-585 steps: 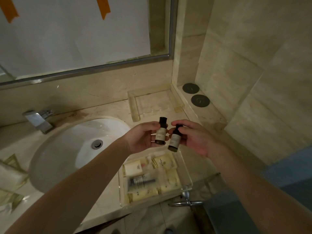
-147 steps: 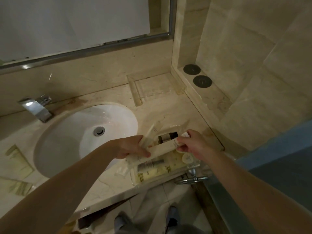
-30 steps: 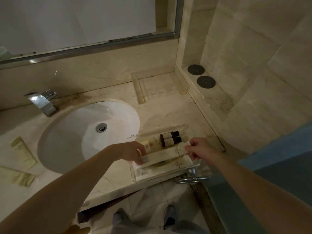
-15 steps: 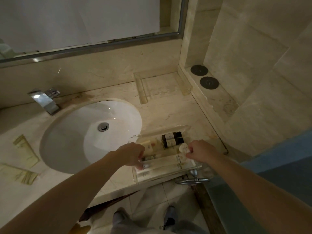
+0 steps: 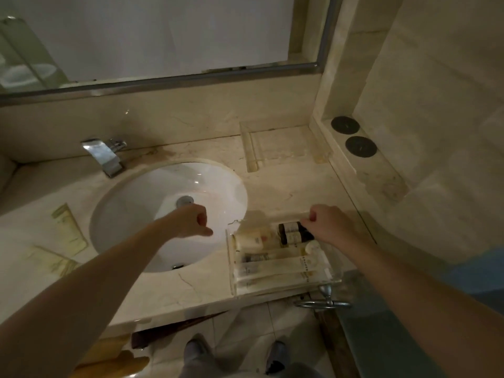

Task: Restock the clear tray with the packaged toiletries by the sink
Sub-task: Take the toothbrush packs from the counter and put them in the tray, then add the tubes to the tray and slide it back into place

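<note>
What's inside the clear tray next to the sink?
The clear tray holds two dark bottles, a pale bottle and long cream packets. The right hand covers the bottles' right ends; anything under the packets is hidden.

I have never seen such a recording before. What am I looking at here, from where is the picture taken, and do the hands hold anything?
There is no machine here. A person wears a wide-angle camera on the head, so you look down along both bare arms. Below is a marble counter with a white sink and a tap. Near the front edge stands the clear tray, holding two dark bottles, a pale bottle and long cream packets. The right hand is at the tray's far side by the dark bottles; whether it grips anything cannot be told. The left hand is loosely curled above the sink and holds nothing visible. More packets lie left of the sink.
</note>
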A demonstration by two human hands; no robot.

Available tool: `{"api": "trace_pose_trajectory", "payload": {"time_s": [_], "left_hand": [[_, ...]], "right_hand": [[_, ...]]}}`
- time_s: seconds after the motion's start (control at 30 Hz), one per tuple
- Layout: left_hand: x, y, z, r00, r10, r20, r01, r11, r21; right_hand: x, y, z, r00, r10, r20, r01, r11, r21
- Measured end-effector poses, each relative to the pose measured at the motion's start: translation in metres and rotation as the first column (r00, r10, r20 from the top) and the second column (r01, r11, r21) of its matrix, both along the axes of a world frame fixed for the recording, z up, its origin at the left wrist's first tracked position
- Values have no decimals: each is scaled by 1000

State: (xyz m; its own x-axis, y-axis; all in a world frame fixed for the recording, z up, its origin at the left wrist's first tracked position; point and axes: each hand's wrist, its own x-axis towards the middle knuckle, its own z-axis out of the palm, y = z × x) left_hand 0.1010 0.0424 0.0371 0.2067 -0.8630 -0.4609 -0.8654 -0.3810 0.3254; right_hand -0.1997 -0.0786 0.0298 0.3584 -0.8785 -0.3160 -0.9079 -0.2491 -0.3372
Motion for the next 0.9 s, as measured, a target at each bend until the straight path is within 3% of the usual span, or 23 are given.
{"api": "trace_pose_trajectory", "payload": {"time_s": [0.13, 0.3, 0.47, 0.6, 0.77, 0.9], "left_hand": [[49, 26, 15, 974, 224, 25, -221, 972, -79], [102, 105, 5, 901, 432, -24, -431, 901, 51], [147, 191, -11, 751, 657, -59, -649, 752, 114], [186, 234, -20, 585, 809, -65, -808, 588, 49], [232, 248, -37, 411, 902, -132, -909, 417, 18], [263, 240, -54, 316, 934, -167, -945, 325, 30]], "right_hand": [[63, 1, 15, 983, 67, 174, -60, 997, -44], [166, 30, 15, 939, 236, 249, -243, 970, -2], [270, 85, 0, 885, 388, 259, -424, 900, 101], [347, 131, -19, 858, 443, 259, -490, 857, 160], [428, 173, -36, 829, 516, 218, -555, 809, 194], [481, 192, -52, 842, 498, 207, -534, 824, 190]]}}
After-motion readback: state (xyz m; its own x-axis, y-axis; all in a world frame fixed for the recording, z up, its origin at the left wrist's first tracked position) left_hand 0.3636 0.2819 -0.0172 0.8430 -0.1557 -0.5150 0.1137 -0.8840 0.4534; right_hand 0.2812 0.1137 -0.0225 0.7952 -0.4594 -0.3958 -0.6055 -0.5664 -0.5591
